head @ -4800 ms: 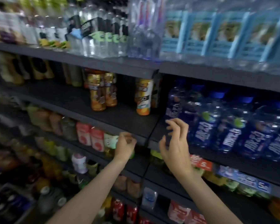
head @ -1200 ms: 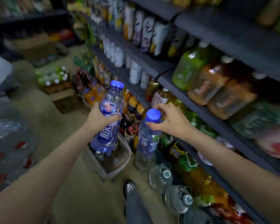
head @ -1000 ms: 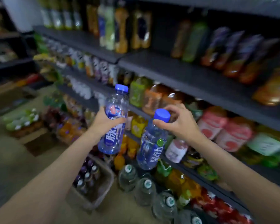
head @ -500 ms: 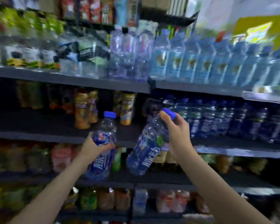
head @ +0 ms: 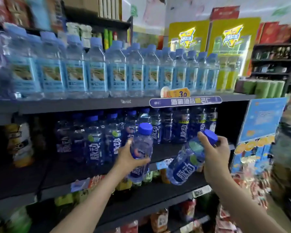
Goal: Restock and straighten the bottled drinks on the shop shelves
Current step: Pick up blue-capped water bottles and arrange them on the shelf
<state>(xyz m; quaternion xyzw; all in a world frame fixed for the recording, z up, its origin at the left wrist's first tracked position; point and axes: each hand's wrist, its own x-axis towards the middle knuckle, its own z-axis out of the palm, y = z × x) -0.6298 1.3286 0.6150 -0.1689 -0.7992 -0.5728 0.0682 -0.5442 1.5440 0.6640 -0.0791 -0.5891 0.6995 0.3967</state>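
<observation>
An upright clear plastic bottle with a blue cap and dark blue label is gripped around its middle by the left hand, the fingers curled about the body and clamped on it. It is held just in front of the middle dark shelf, at about 6 o'clock from the row of matching blue-capped dark-label bottles standing there.

A second clear blue-capped bottle with a blue label is held by the right hand, the fingers closed round its neck and shoulder just under the cap. This bottle is tilted, its cap pointing toward 1 o'clock and its base toward 7 o'clock, and it hangs in front of the shelf edge, at 3 o'clock from the first bottle. The two held bottles are near one another but apart.

On the upper shelf, at 12 o'clock from the hands, a long row of clear water bottles with pale blue caps and pale blue labels is lined up. A purple shelf-edge sign with white lettering is fixed to that shelf's front, with an orange price tag above it. At 9 o'clock on the middle shelf a white-and-orange drink bottle is seen. A blue promotional board hangs at 3 o'clock.
</observation>
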